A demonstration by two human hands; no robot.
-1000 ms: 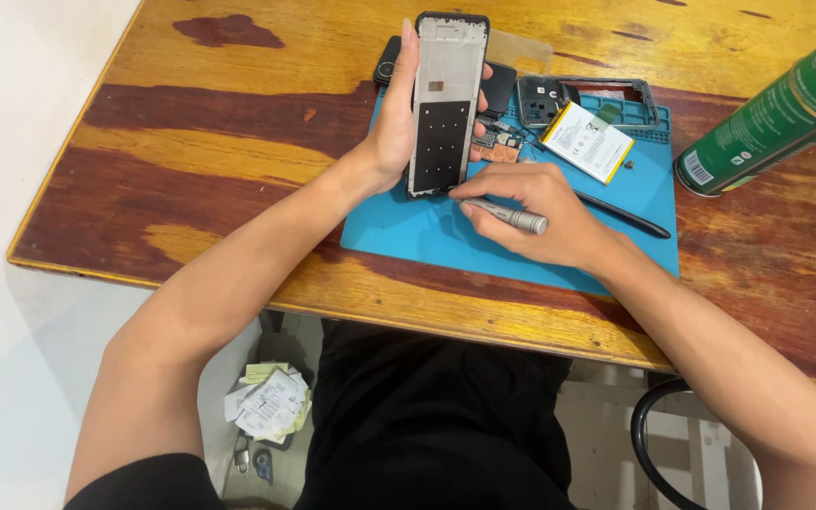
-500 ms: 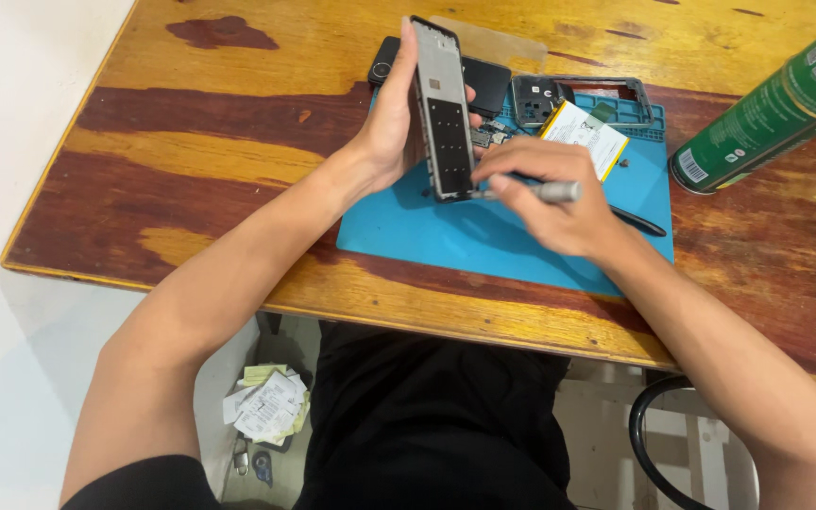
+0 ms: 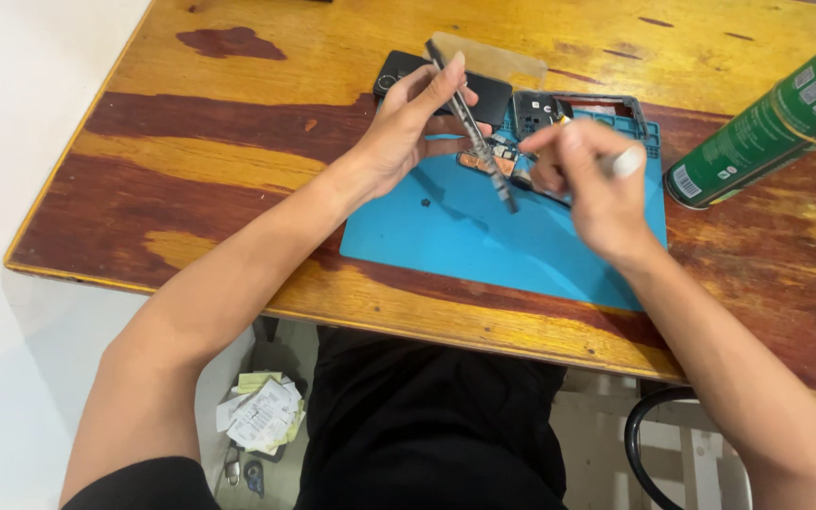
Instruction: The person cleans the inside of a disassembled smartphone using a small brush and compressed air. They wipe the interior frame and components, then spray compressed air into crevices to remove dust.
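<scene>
Phone frame [image 3: 472, 118] now edge-on in left hand [image 3: 406, 132]; right hand [image 3: 589, 179] perhaps gripping screwdriver [image 3: 623, 162].

A thin phone frame [image 3: 472, 123] is being held edge-on to the camera, so that only its narrow dark side is showing. It is being kept tilted, its upper end lying toward the far side of the table and its lower end reaching down over the blue mat. A slim tool with a silver-grey handle [image 3: 623, 162] is being gripped just beside it, angled toward the frame's lower part. Whether the tip is touching the frame cannot be told.
</scene>
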